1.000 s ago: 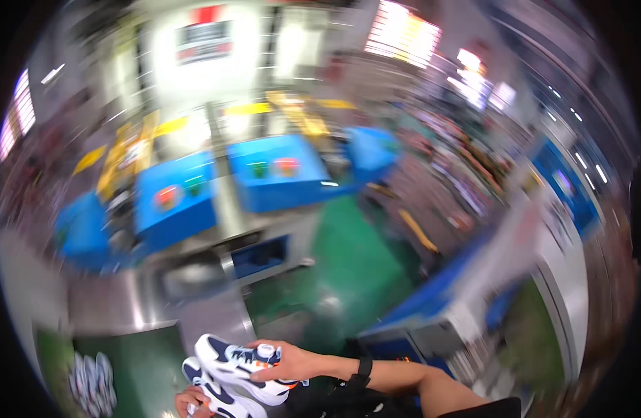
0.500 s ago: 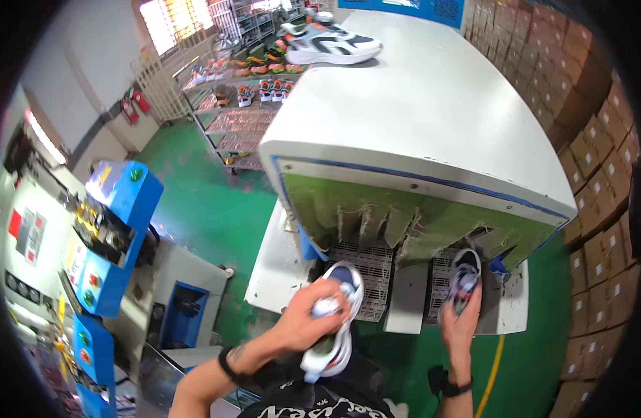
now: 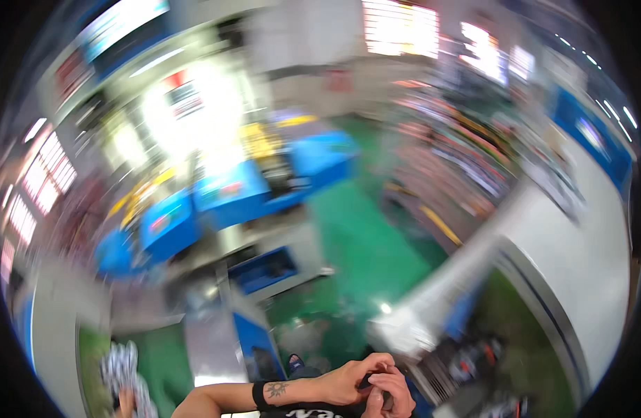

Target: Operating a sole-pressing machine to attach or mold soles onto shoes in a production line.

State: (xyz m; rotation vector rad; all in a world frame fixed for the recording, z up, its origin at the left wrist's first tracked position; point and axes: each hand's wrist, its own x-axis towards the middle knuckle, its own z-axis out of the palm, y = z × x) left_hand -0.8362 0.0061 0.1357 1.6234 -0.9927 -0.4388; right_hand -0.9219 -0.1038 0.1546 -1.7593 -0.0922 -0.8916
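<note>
My hands meet close together at the lower edge, right of the middle, in front of my body. My left hand (image 3: 361, 380) reaches in from the left, its fingers curled against my right hand. My right hand (image 3: 394, 396) is bent over beside it, fingers also curled. A small dark patch shows between them; I cannot make out whether it is an object. Neither hand holds a visible shoe. To the right of my hands, blurred dark shoes with orange-red parts (image 3: 470, 362) lie at the opening of the white machine (image 3: 592, 258).
Blue press units (image 3: 230, 195) stand at the left on a grey machine base. A rack of shoes (image 3: 446, 153) is at the back right, beyond green floor (image 3: 362, 230). At the lower left is another person's striped sleeve (image 3: 122, 369). Much of the view is motion-blurred.
My view has swung left, toward the blue press units. Both shoes have left my hands, which were apart and are now together. The white machine has shifted to the right of the picture.
</note>
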